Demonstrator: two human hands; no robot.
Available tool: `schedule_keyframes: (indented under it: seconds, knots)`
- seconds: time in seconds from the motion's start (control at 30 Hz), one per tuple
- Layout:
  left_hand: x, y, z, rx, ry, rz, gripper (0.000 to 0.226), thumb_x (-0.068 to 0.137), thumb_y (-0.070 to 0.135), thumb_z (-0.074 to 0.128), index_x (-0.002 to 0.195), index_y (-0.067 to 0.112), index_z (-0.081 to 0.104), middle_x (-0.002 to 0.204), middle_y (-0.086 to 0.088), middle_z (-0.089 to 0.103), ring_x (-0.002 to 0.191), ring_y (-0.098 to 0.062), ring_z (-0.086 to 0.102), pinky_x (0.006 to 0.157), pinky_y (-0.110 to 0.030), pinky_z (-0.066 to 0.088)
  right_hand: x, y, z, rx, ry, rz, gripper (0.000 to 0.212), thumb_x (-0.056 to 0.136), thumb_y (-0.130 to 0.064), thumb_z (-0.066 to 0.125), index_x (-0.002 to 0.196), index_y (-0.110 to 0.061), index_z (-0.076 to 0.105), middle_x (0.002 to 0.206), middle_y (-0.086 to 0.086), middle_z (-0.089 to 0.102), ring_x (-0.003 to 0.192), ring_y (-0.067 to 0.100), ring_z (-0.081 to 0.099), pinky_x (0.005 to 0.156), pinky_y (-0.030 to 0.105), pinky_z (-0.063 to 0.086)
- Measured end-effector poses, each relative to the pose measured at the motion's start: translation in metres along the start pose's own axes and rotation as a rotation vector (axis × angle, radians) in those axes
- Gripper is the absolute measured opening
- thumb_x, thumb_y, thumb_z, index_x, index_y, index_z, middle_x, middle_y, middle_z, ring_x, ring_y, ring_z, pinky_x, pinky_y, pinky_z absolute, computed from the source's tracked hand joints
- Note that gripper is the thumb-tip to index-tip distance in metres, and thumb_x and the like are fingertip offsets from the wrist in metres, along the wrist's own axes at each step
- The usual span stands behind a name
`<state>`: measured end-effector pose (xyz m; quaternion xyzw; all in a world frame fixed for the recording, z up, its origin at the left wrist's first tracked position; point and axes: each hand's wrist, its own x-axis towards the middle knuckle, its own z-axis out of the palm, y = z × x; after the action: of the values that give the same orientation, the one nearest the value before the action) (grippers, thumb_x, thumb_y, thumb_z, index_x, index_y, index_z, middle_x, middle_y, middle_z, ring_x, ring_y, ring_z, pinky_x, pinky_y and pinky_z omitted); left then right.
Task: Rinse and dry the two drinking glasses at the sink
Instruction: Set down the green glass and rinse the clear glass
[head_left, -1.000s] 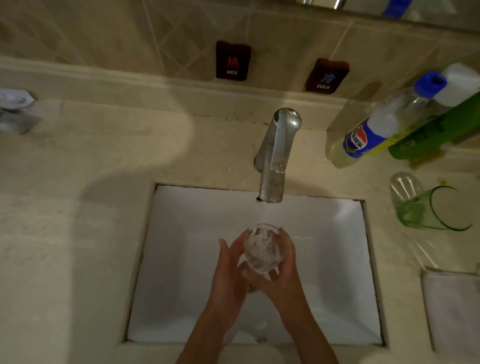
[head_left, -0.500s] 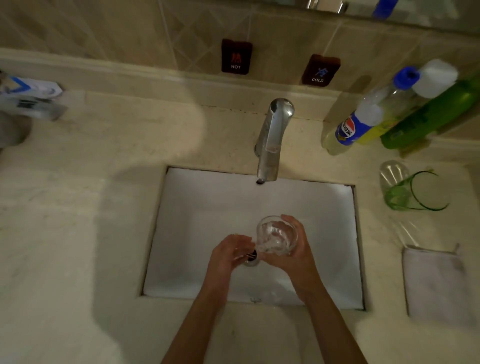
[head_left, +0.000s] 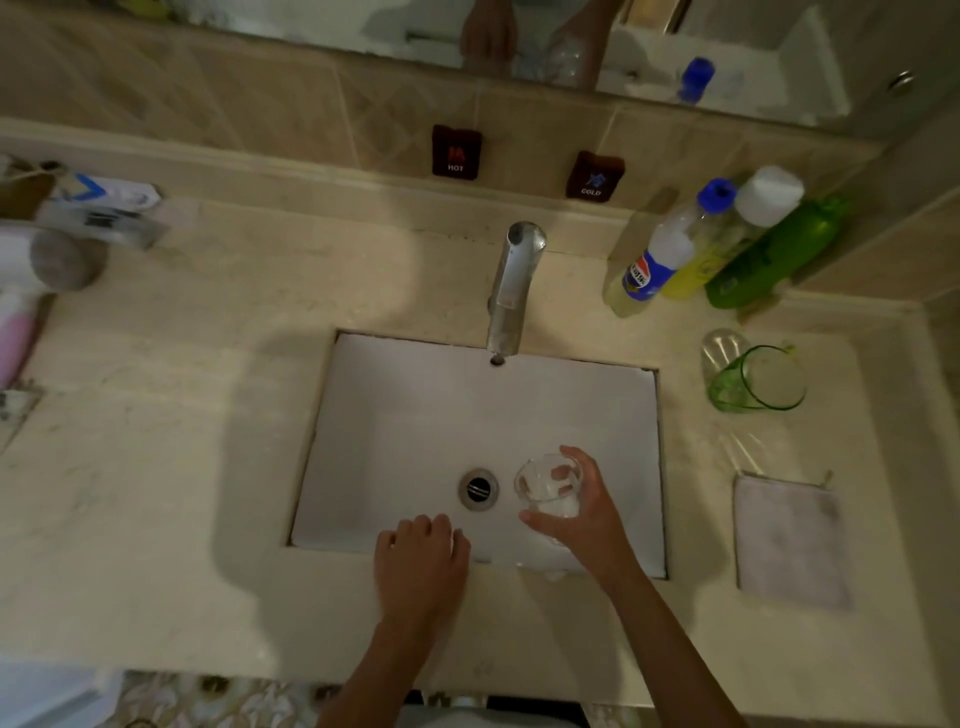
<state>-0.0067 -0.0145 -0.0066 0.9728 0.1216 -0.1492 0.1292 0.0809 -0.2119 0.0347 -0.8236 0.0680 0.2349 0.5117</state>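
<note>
Now right hand (head_left: 582, 512) gripping clear glass (head_left: 548, 486), over sink (head_left: 415, 415)

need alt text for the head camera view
Seen from above, the right hand grips a clear glass over a white sink; the left hand rests empty at its front edge. A green glass and cloth sit to the right.

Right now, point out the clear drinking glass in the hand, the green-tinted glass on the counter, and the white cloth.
clear drinking glass (head_left: 548, 488): head view, on its side wall.
green-tinted glass (head_left: 756, 376): head view, on its body.
white cloth (head_left: 789, 540): head view, on its middle.
</note>
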Motion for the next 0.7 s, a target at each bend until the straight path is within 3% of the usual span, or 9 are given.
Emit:
schedule_keyframes:
  seconds: [0.1,0.2,0.37,0.5,0.7]
  knots:
    - [-0.004,0.001,0.004,0.073,0.102,0.002,0.038,0.086,0.036,0.042,0.065,0.018,0.067,0.061,-0.002,0.063,0.061,-0.026,0.06,0.063,-0.037,0.042,0.001,0.001,-0.005,-0.035,-0.011,0.063,0.086,0.065,-0.025,0.092,0.133,-0.036,0.04,0.116,-0.011,0.053,0.103,0.0,0.054,0.08,0.007,0.043]
    - [-0.004,0.003,0.001,0.094,0.108,0.003,0.04,0.088,0.037,0.04,0.067,0.018,0.068,0.064,-0.003,0.064,0.064,-0.026,0.06,0.065,-0.037,0.042,0.003,0.001,-0.008,-0.108,-0.015,0.094,0.09,0.064,-0.03,0.091,0.137,-0.032,0.039,0.116,-0.002,0.052,0.104,0.015,0.055,0.087,0.022,0.045]
    - [-0.005,0.002,0.004,0.084,0.121,0.018,0.039,0.09,0.039,0.042,0.074,0.016,0.07,0.069,-0.003,0.063,0.066,-0.025,0.059,0.067,-0.038,0.043,0.014,0.001,-0.014,-0.289,-0.043,0.121,0.098,0.058,-0.043,0.091,0.14,-0.029,0.039,0.115,0.003,0.052,0.108,0.02,0.056,0.091,0.027,0.046]
    - [-0.004,0.0,0.008,0.077,0.104,0.05,0.036,0.091,0.04,0.046,0.087,0.018,0.074,0.089,-0.003,0.071,0.081,-0.026,0.065,0.076,-0.04,0.044,0.024,-0.006,-0.02,-0.421,-0.071,0.153,0.105,0.052,-0.05,0.09,0.141,-0.033,0.037,0.117,0.002,0.053,0.112,0.022,0.055,0.093,0.039,0.051]
    - [-0.003,0.0,0.009,0.04,0.113,0.035,0.031,0.09,0.039,0.053,0.099,0.021,0.076,0.105,-0.001,0.075,0.092,-0.027,0.068,0.085,-0.043,0.046,0.036,-0.014,-0.025,-0.65,-0.135,0.226,0.115,0.041,-0.065,0.079,0.14,-0.032,0.033,0.12,0.006,0.054,0.113,0.024,0.057,0.088,0.041,0.055]
